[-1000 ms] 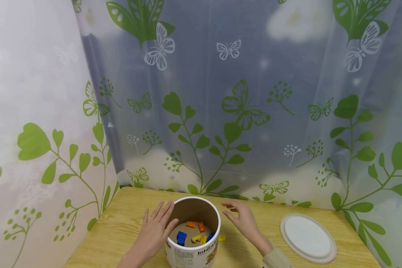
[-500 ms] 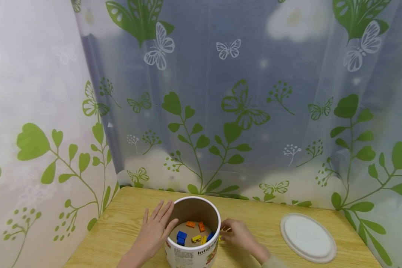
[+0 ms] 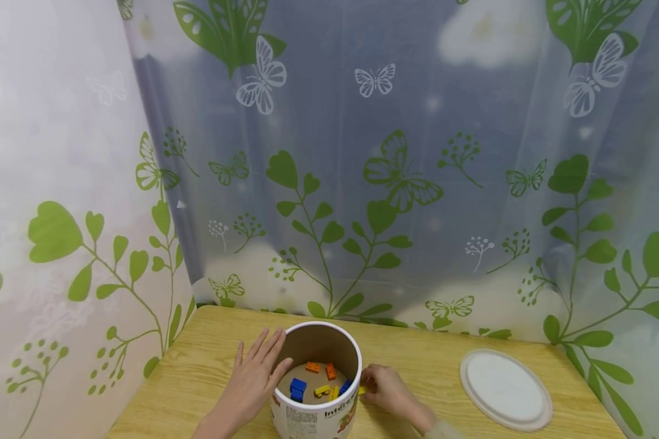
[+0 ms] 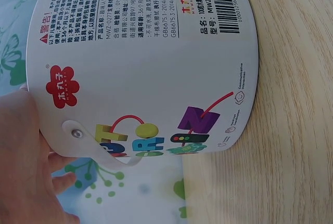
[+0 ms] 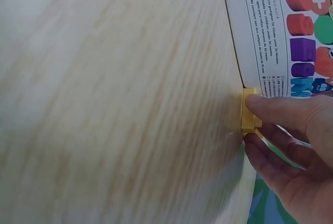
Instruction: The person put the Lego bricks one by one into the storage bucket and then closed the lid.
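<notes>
A white cardboard bucket (image 3: 307,422) stands uncovered on the table. Inside it lie several toy bricks, among them a blue brick (image 3: 298,389), an orange brick (image 3: 313,367) and a small yellow piece (image 3: 321,391). My left hand (image 3: 249,378) rests on the bucket's left rim, fingers straight. The left wrist view shows that hand (image 4: 23,167) against the bucket's printed wall. At the bucket's right foot, my right hand (image 3: 387,387) pinches a yellow brick (image 5: 248,110) between thumb and fingers. That brick is low against the tabletop, beside the bucket wall; the fingers partly cover it.
A round white lid (image 3: 506,389) lies on the wooden table (image 3: 417,350) to the right. Curtains (image 3: 329,152) with leaves and butterflies hang behind the table and on its left. A white strap handle (image 4: 99,151) is riveted to the bucket's side.
My right hand has come down and left to the bucket's right side, and its fingers have closed on the yellow brick there. The left hand and bucket have stayed put.
</notes>
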The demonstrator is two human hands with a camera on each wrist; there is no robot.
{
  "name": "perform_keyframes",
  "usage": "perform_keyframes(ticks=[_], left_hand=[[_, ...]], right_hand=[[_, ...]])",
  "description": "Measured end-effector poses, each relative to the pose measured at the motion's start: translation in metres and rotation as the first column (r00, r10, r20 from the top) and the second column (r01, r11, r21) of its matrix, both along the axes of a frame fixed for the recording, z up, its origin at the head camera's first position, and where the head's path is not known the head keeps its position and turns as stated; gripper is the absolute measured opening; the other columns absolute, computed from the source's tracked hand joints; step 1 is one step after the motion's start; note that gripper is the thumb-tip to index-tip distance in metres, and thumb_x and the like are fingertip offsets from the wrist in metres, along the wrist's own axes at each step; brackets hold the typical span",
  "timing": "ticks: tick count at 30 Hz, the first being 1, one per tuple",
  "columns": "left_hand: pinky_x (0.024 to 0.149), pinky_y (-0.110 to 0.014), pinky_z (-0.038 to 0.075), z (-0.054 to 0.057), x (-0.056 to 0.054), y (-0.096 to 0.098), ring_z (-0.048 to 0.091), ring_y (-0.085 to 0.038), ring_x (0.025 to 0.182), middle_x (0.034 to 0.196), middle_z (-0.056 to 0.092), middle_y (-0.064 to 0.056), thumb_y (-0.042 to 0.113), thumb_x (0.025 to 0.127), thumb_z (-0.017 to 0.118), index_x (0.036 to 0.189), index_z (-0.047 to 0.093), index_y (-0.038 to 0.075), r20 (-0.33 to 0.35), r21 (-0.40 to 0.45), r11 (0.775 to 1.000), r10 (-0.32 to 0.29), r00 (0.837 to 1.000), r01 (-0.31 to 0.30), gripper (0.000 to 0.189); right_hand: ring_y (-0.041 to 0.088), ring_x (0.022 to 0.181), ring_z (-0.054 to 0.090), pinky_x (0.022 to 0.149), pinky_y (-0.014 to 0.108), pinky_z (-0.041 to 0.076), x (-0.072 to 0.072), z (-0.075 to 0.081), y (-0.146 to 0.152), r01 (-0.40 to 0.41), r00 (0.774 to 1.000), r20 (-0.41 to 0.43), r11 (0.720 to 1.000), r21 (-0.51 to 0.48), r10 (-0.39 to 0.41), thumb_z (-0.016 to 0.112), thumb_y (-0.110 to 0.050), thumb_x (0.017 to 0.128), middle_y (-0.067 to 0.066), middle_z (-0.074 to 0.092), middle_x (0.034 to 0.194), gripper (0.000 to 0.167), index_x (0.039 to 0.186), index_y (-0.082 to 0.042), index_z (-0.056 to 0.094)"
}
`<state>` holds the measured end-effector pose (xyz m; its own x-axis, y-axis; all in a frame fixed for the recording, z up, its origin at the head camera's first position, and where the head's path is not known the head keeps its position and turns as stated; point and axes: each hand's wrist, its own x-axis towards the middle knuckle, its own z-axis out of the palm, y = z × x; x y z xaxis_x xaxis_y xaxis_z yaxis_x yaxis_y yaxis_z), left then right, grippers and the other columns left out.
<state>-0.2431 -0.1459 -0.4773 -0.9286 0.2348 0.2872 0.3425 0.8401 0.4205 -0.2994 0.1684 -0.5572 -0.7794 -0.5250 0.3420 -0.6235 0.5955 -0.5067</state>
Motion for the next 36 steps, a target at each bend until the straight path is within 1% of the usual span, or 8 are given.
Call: perform_keyframes(ticks=[3,8,12,17,20,27,32,36], left_hand=[[0.117,-0.071,0.007,0.000,0.000,0.000,0.022,-0.030,0.154,0.164,0.034,-0.002,0.050,0.107,0.041,0.158,0.039,0.013,0.002,-0.003,1.000,0.000,1.000,0.000,0.063],[0.118,-0.071,0.006,0.000,0.000,0.000,0.021,-0.030,0.154,0.164,0.033,-0.002,0.049,0.107,0.042,0.158,0.038,0.013,0.007,0.000,1.000,-0.001,1.000,0.001,0.062],[0.117,-0.072,0.007,-0.001,0.000,0.000,0.021,-0.031,0.154,0.164,0.034,-0.002,0.048,0.108,0.043,0.158,0.039,0.013,0.001,0.004,1.000,-0.001,1.000,0.001,0.062],[0.117,-0.071,0.006,-0.001,-0.001,0.000,0.021,-0.031,0.154,0.164,0.034,-0.003,0.050,0.108,0.041,0.158,0.039,0.012,0.005,0.007,1.000,-0.004,1.000,0.004,0.063],[0.118,-0.071,0.006,-0.001,-0.001,-0.001,0.021,-0.031,0.154,0.164,0.034,-0.003,0.051,0.107,0.040,0.158,0.039,0.012,0.005,0.003,1.000,-0.003,1.000,0.003,0.064],[0.118,-0.071,0.007,0.000,-0.001,0.000,0.022,-0.031,0.154,0.163,0.035,-0.003,0.050,0.107,0.041,0.157,0.040,0.012,0.007,-0.005,1.000,0.002,1.000,-0.002,0.063],[0.118,-0.071,0.006,-0.001,0.000,0.000,0.022,-0.031,0.154,0.163,0.035,-0.003,0.047,0.107,0.044,0.157,0.040,0.012,0.002,0.003,1.000,0.003,1.000,-0.003,0.061],[0.118,-0.071,0.006,-0.001,0.000,0.000,0.022,-0.031,0.154,0.163,0.035,-0.003,0.046,0.107,0.045,0.157,0.040,0.012,0.001,0.005,1.000,0.003,1.000,-0.003,0.060]], right_hand=[[0.003,0.072,0.056,0.062,0.022,0.049,0.001,0.000,0.000,0.011,1.000,-0.001,1.000,0.004,-0.011,0.087,0.003,0.070,0.000,0.067,0.082,0.024,0.088,-0.005,0.073],[0.010,0.075,0.061,0.065,0.024,0.054,0.001,0.007,0.004,0.044,0.998,0.042,0.999,-0.012,-0.044,0.082,0.006,0.075,0.002,0.065,0.086,0.020,0.090,-0.004,0.074],[0.016,0.076,0.063,0.066,0.024,0.056,0.001,0.019,0.011,0.067,0.997,0.052,0.997,-0.047,-0.064,0.078,0.009,0.078,0.004,0.065,0.088,0.019,0.092,-0.004,0.075],[0.021,0.078,0.066,0.067,0.023,0.058,0.003,0.039,0.019,0.096,0.994,0.053,0.991,-0.091,-0.092,0.079,0.005,0.082,0.004,0.065,0.092,0.017,0.097,-0.004,0.075],[0.020,0.079,0.067,0.068,0.022,0.059,0.005,0.050,0.022,0.125,0.992,0.040,0.987,-0.103,-0.121,0.079,0.004,0.083,0.004,0.065,0.093,0.018,0.099,-0.003,0.075],[0.018,0.082,0.066,0.070,0.023,0.059,0.010,0.071,0.026,0.188,0.982,0.021,0.973,-0.133,-0.187,0.078,0.005,0.084,0.002,0.065,0.096,0.021,0.101,-0.006,0.076],[0.016,0.083,0.065,0.072,0.022,0.059,0.010,0.083,0.027,0.210,0.977,-0.009,0.964,-0.166,-0.214,0.080,0.006,0.081,0.001,0.066,0.098,0.024,0.101,-0.006,0.075],[0.016,0.083,0.065,0.073,0.023,0.059,0.010,0.091,0.024,0.226,0.971,-0.039,0.961,-0.161,-0.235,0.081,0.006,0.080,0.000,0.065,0.096,0.025,0.102,-0.006,0.075]])
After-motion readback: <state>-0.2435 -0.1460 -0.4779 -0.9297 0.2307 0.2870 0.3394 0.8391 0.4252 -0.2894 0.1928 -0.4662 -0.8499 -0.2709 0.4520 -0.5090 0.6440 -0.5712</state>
